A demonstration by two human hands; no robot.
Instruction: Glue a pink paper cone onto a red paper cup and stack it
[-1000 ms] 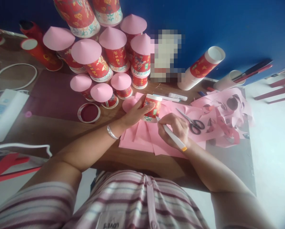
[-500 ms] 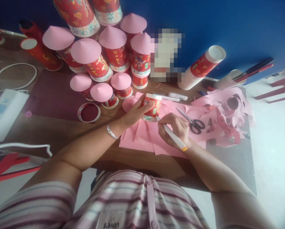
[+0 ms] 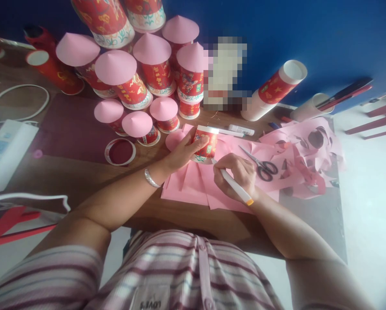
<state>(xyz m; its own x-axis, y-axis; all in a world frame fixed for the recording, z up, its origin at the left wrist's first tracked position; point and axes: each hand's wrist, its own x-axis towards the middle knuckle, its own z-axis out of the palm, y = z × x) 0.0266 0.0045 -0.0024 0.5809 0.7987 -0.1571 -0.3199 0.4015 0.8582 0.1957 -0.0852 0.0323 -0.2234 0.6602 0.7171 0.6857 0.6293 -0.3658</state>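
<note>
I had the left hand curled round a coneless cup at twelve o'clock, the right hand pinching a pen; green drawing seemed part-done; cone-topped cups at eleven looked finished.

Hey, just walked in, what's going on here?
A person is drawing on or decorating a red cup, by the look of it. The left grip holds the cup over pink paper, and the right grip holds a pen, its tip at the cup's white lower band, which bears green marks. Scissors lie to the right. Beyond, to the left, stand other cups topped with pink cones.
</note>
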